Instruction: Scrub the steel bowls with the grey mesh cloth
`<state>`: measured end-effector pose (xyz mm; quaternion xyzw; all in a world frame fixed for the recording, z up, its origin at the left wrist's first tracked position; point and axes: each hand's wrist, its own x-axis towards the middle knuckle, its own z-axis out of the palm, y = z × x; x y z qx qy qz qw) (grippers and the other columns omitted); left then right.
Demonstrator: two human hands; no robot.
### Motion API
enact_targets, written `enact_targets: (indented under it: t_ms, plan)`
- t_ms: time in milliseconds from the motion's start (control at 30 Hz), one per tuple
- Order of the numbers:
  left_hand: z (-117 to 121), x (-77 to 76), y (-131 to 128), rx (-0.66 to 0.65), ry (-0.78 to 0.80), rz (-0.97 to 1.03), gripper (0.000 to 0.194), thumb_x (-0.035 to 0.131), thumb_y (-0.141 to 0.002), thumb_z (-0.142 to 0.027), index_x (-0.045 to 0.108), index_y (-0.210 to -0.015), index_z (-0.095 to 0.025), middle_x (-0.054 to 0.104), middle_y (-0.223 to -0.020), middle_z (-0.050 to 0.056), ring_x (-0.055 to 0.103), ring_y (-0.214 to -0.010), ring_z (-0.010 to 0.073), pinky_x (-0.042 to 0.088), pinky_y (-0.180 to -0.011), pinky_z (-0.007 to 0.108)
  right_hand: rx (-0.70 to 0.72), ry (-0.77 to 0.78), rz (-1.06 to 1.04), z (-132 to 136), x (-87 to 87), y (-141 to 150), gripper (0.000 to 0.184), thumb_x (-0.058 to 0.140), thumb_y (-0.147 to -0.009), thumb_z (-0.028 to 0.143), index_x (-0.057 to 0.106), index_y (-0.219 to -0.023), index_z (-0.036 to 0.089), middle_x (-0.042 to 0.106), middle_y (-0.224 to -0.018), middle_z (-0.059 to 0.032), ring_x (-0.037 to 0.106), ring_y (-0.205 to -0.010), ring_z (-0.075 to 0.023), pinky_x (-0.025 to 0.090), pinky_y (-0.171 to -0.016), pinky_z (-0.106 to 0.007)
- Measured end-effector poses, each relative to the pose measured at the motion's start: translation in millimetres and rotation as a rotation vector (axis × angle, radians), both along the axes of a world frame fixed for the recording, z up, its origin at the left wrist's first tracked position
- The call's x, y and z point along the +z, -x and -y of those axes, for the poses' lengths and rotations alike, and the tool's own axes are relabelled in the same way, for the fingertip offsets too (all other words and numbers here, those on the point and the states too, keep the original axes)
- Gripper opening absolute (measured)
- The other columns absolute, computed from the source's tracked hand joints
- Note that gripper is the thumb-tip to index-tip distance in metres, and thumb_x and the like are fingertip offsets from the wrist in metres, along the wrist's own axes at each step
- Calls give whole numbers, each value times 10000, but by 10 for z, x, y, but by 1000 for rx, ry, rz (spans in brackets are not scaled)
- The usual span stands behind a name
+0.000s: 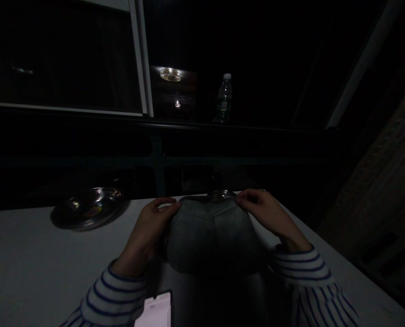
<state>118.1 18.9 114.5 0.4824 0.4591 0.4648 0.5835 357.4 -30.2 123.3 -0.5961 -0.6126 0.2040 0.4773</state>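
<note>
While the scene is dim, a shiny metal dish (64, 219) shows at the far left of the white table (18, 259), its inside bearing a yellow-and-red sticker (92, 211) whose print is too blurred to read. Next comes the left hand (146, 229), out of a blue-striped sleeve (114, 293), thumb and fingers closed together on the upper left corner of a grey cloth (205, 227). Below that wrist lies a phone (155, 311), its screen lit pale pink — a tiny dark mark near its top is illegible. The cloth hangs spread between both hands, above the table, hiding most of a metal object (223, 194) behind it. Higher up, a clear bottle (224, 91) with a white cap stands on a dark ledge (189, 124); its green label carries a pale square — no brand legible. The right hand (267, 211) pinches the cloth's upper right corner between thumb and fingertips.
</note>
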Motion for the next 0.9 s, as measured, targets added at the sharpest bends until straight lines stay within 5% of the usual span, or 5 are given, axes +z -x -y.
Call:
enact_targets:
  t_ms: [233, 433, 533, 900]
  plan:
    - [-171, -66, 166, 158, -129, -42, 393, 737, -580, -324, 583, -900, -155, 644, -586, -14, 597, -533, 123, 446, -510, 218, -63, -43, -137, 0, -52, -174, 202, 625, -692, 251, 636, -881, 180, 589, -588, 42, 512, -560, -110, 383, -545, -230]
    - [-148, 8, 261, 16, -157, -49, 381, 742, -566, -299, 670, -903, -138, 707, -795, 55, 638, -738, 157, 487, -671, 242, -128, -77, -181, -18, -39, -185, 159, 564, -688, 200, 709, -754, 200, 681, -758, -4, 588, -722, -142, 440, -716, -283]
    - [-135, 37, 282, -3, -204, -167, 437, 727, -569, -287, 667, -979, -146, 716, -875, 69, 642, -839, 205, 491, -747, 296, -111, -26, -224, -12, -43, -207, 205, 616, -666, 214, 711, -848, 203, 700, -848, -20, 615, -792, -168, 450, -765, -312]
    - [-193, 33, 339, 74, -385, -465, 222, 683, -611, -371, 709, -712, -175, 704, -745, 38, 614, -746, 200, 439, -650, 241, -110, -101, -5, -60, -105, -299, 142, 606, -717, 289, 679, -790, 191, 667, -867, -23, 593, -870, -190, 422, -794, -318]
